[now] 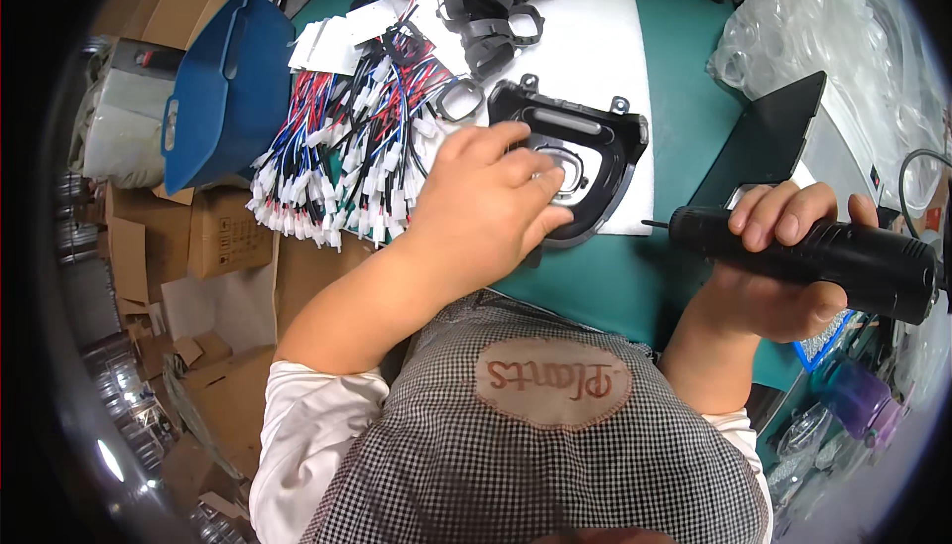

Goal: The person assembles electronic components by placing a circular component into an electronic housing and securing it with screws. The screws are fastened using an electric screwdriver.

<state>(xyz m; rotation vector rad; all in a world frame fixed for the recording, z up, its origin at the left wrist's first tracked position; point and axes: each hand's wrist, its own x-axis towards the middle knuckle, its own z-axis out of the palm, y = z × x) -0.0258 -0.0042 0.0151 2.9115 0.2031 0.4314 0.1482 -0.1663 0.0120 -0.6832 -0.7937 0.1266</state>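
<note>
A curved black plastic housing (627, 162) with small screw lugs on its far edge lies on a white foam sheet in front of me. My left hand (481, 192) is closed on its left side, with bent fingers reaching to a pale oval ring (572, 175) in its middle. The fingers and palm hide the housing's left part. In my right hand (783, 246) is a black electric screwdriver (878, 268), gripped round its body. Its thin bit points left, toward the housing, and stays apart from it.
Bundled wires (342, 162) with white connectors lie at left, beside a blue bin (213, 88). Black plastic rings (491, 23) are heaped at the far side. Clear plastic bags (823, 33) and a dark flat panel (764, 137) stand at right on the green table (684, 78).
</note>
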